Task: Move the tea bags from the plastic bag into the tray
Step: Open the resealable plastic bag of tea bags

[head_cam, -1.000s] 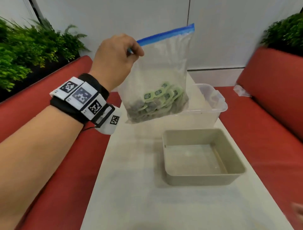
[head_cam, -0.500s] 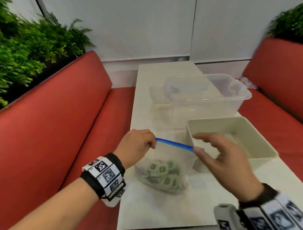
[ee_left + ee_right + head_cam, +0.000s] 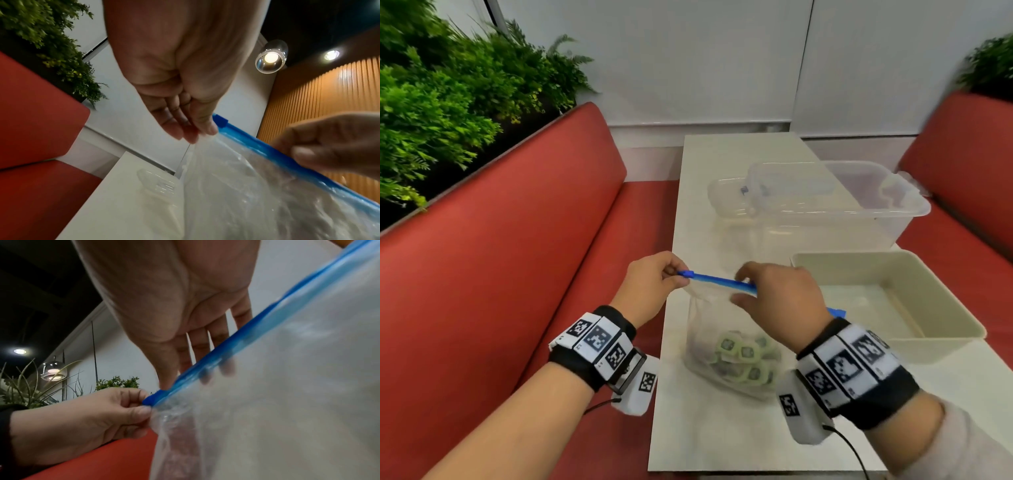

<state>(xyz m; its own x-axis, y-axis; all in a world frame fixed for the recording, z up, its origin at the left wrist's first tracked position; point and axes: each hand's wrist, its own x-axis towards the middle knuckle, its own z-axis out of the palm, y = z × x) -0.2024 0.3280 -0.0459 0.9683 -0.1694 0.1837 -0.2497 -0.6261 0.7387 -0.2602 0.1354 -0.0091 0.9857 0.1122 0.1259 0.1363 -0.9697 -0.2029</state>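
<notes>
Plastic bag (image 3: 717,325): clear, blue zip strip (image 3: 717,281) on top, upright on table (image 3: 698,428) left of beige tray (image 3: 887,301). Tea bags (image 3: 744,358): green, heaped at bag bottom. Left hand (image 3: 654,286) grip: thumb and fingers pinch strip's left end. Right hand (image 3: 779,296) grip: fingers curled over strip mid-length. Strip's right stretch hidden behind right wrist.

A clear plastic storage bin (image 3: 852,205) is sitting at the far part of the pale table (image 3: 709,428), with smaller clear containers (image 3: 726,195) lying against its left side. Red upholstered benches (image 3: 500,274) are running along both sides of the table, and green fern-like plants (image 3: 448,96) are growing behind their backrests. A glass pendant lamp (image 3: 271,56) is glowing under the dark ceiling beside a ribbed wooden wall (image 3: 329,100).
</notes>
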